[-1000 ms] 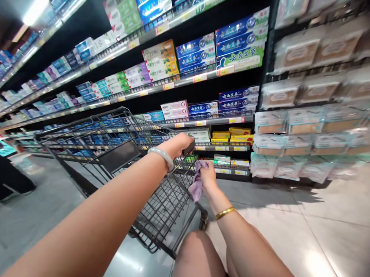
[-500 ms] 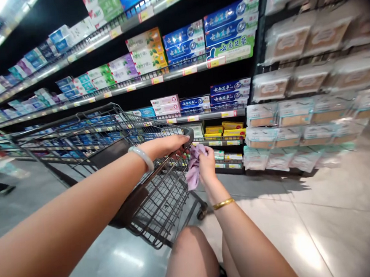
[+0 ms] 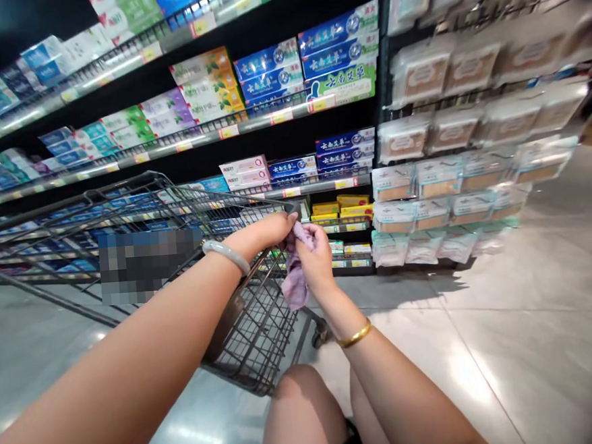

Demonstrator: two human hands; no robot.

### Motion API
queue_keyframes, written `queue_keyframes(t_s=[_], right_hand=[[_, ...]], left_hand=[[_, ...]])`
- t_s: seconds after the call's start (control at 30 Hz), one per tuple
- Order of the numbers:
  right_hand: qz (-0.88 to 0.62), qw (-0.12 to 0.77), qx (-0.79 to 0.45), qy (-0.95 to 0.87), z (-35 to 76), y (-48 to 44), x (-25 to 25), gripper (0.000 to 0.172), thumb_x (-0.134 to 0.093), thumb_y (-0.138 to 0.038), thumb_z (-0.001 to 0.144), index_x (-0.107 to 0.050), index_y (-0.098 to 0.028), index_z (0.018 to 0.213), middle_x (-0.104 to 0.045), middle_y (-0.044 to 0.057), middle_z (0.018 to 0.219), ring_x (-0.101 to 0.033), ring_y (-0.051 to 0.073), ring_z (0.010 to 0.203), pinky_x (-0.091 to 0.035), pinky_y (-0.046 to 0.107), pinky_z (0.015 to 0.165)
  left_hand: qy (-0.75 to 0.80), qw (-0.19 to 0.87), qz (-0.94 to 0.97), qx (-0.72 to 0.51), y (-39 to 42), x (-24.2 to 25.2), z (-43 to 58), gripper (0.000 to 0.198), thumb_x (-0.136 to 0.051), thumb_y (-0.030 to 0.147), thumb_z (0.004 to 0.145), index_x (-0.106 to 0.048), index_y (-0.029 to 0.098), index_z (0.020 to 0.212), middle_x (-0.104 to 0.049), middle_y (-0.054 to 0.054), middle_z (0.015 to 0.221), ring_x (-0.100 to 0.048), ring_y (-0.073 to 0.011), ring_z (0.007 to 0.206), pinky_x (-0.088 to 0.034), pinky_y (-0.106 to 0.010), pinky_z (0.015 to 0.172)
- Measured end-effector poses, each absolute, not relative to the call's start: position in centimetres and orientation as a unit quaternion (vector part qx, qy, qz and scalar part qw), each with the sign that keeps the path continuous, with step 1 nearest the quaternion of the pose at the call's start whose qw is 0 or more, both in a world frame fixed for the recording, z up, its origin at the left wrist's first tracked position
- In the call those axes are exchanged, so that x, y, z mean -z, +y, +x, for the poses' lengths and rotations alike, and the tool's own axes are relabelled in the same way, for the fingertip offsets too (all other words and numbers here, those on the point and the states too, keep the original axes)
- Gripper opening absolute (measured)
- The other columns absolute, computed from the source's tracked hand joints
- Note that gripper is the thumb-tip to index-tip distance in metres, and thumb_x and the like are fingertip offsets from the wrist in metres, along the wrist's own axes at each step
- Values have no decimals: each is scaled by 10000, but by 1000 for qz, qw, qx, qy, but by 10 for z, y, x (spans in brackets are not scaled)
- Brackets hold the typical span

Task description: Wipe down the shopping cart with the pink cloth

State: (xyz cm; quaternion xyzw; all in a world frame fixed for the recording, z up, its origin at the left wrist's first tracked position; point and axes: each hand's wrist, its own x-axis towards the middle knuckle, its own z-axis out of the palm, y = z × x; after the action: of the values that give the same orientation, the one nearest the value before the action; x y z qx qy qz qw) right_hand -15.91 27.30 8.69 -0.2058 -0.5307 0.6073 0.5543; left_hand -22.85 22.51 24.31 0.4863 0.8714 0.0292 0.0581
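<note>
- Head view: the left hand (image 3: 275, 229) has curled at the cart's (image 3: 257, 346) corner and now meets the purple cloth (image 3: 295, 286); I can't tell if it grips.
- The right hand (image 3: 319, 259) pinches the cloth beside the cart.
- So both hands seem to work together now.

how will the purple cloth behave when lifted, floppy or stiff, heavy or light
The purple cloth is probably floppy, since it droops in loose folds below the right hand. It is likely light, as it looks thin and bunches small.
</note>
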Motion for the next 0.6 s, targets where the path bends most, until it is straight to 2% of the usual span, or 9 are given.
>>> queue_keyframes(t_s=[0.17,0.23,0.33,0.43,0.5,0.6], right_hand=[[-270,506,-638,-513,-153,280,-81,201,-535,-267,720,-593,-215,906,-631,-25,784,-572,158,749,-496,290,766],[-258,516,-636,-512,-148,275,-87,230,-538,-280,743,-600,-217,955,-657,-16,855,-594,157,792,-501,290,803],[-181,555,-597,-550,-144,262,-96,323,-588,-279,768,-635,-244,1086,-680,9,1079,-613,175,1005,-472,309,962],[-186,546,-599,-555,-150,263,-87,361,-632,-222,686,-679,-250,1043,-681,14,1079,-591,193,1052,-440,327,1013],[-240,516,-637,-521,-160,273,-71,336,-612,-215,640,-679,-230,969,-683,9,980,-598,189,961,-461,326,950],[-281,491,-673,-477,-174,289,-52,273,-572,-288,669,-629,-205,924,-645,-19,805,-577,160,754,-482,295,765]], left_hand=[[878,-6,472,73,233,-257,-213,551,-332,497,1005,-688,103,1155,-732,-226,1163,-648,-328,1215,-479,-414,1037],[874,-12,476,99,234,-260,-211,527,-359,473,1001,-693,103,1170,-718,-229,1212,-642,-320,1228,-473,-397,1044],[863,0,489,127,238,-261,-213,479,-397,444,990,-725,116,1113,-733,-208,1191,-670,-297,1178,-481,-348,1022],[860,10,491,135,243,-260,-221,486,-381,417,995,-720,88,1110,-730,-228,1181,-680,-307,1145,-488,-355,1006],[861,17,493,127,243,-259,-227,502,-392,434,991,-697,66,1145,-717,-247,1200,-685,-323,1120,-498,-379,993],[856,35,507,98,237,-257,-233,524,-455,506,969,-668,77,1182,-712,-235,1222,-688,-321,1090,-507,-393,982]])
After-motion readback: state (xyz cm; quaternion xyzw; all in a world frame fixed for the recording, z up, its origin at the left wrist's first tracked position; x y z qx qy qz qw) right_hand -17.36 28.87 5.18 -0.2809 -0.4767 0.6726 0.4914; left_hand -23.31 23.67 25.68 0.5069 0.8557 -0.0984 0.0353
